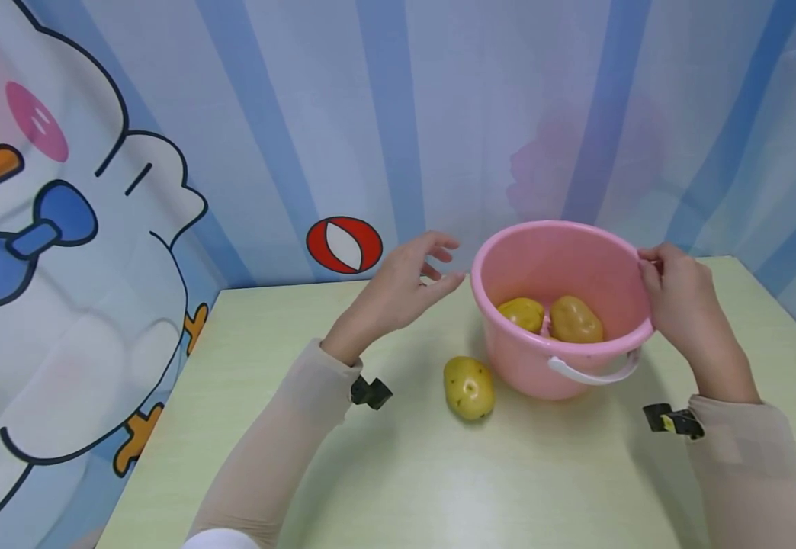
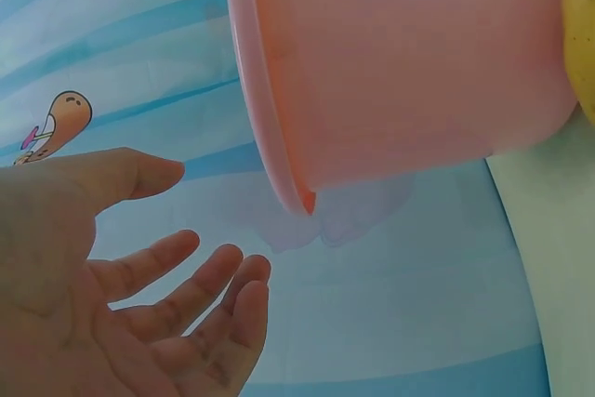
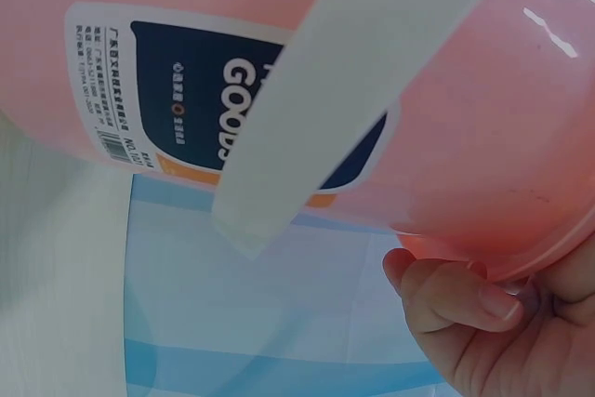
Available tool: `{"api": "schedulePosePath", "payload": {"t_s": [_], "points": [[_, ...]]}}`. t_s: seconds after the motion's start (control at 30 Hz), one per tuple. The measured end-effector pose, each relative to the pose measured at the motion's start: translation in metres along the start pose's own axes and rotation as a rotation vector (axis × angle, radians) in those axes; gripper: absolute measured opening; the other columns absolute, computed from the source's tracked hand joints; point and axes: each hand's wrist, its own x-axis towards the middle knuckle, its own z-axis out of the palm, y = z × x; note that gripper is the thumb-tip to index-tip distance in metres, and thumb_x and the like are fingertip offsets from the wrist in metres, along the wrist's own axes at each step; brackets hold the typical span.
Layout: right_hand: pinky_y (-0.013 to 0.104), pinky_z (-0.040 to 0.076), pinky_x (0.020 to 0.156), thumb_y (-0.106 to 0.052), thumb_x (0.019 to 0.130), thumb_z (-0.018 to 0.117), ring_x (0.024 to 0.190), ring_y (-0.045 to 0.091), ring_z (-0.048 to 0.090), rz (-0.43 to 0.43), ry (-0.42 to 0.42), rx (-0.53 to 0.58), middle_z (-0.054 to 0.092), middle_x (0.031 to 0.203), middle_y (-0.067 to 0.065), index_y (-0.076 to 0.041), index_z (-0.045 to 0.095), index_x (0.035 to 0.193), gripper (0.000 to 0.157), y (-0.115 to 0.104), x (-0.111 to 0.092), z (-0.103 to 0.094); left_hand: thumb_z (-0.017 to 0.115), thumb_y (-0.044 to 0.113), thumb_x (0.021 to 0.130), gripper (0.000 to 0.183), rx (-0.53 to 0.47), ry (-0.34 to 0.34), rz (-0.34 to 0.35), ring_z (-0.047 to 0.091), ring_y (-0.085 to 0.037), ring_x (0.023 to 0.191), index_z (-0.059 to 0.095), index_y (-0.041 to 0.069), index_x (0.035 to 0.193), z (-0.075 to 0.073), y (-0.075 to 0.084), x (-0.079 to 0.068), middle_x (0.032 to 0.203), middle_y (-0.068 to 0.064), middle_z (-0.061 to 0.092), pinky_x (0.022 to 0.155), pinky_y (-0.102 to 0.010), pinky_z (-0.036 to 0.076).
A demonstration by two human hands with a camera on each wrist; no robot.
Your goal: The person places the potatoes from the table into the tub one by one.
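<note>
A pink bucket [image 1: 528, 366] stands on the table, its mouth tipped toward the head camera, with two potatoes [image 1: 575, 320] inside. My right hand [image 1: 686, 305] grips the bucket's rim on its right side, fingers curled over the edge. The white handle [image 1: 593, 375] hangs down at the bucket's front. Left of the bucket, my left hand [image 1: 408, 282] is held in the air with loosely bent fingers and nothing in them, fingertips close to the rim. One more potato [image 1: 469, 389] lies on the table just in front of the bucket's left side.
The pale green table [image 1: 398, 488] meets a blue striped cloth backdrop [image 1: 453, 114] at its far edge. A cartoon duck [image 1: 62, 320] is printed on the cloth at left. A label [image 3: 223, 99] is stuck on the bucket's side.
</note>
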Motion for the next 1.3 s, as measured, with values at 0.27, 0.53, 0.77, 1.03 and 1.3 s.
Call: {"api": "schedulePosePath", "payload": {"t_s": [0.27,0.53,0.77,1.03,1.3], "points": [[0.026,0.051,0.054,-0.019,0.109,0.035,0.086,0.042,0.062,0.001,-0.008,-0.002,0.054,0.111,0.036,0.017,0.043,0.134,0.045,0.0,0.0,0.0,0.068,0.034,0.096,0.053,0.018,-0.075,-0.039,0.06,-0.019,0.107,0.048,0.015,0.141,0.003,-0.013,-0.006,0.13,-0.004,0.056,0.084,-0.031,0.055],[0.026,0.052,0.054,-0.019,0.109,0.035,0.086,0.041,0.062,0.012,-0.012,0.006,0.054,0.111,0.035,0.017,0.042,0.134,0.045,0.0,-0.001,0.001,0.07,0.034,0.094,0.056,0.038,-0.148,-0.08,0.058,-0.02,0.108,0.048,0.014,0.142,0.013,-0.023,-0.013,0.132,-0.004,0.054,0.087,-0.035,0.053],[0.026,0.051,0.054,-0.02,0.109,0.034,0.087,0.041,0.061,0.016,-0.015,0.001,0.054,0.11,0.035,0.017,0.042,0.134,0.046,0.001,-0.001,0.001,0.07,0.033,0.094,0.057,0.032,-0.167,-0.117,0.058,-0.02,0.109,0.048,0.014,0.142,0.02,-0.028,-0.017,0.134,-0.004,0.054,0.088,-0.036,0.054],[0.024,0.051,0.054,-0.02,0.109,0.035,0.086,0.04,0.061,0.019,-0.012,0.004,0.054,0.11,0.034,0.017,0.042,0.134,0.046,0.0,-0.001,0.0,0.069,0.037,0.094,0.06,0.062,-0.217,-0.142,0.057,-0.021,0.109,0.046,0.015,0.144,0.031,-0.037,-0.021,0.134,-0.005,0.053,0.086,-0.035,0.053],[0.026,0.052,0.055,-0.02,0.109,0.035,0.087,0.041,0.062,0.017,-0.01,-0.001,0.054,0.111,0.035,0.017,0.042,0.135,0.045,0.0,-0.001,0.001,0.072,0.038,0.092,0.062,0.052,-0.243,-0.174,0.057,-0.024,0.111,0.047,0.017,0.144,0.041,-0.039,-0.024,0.134,-0.006,0.053,0.083,-0.034,0.054]]}}
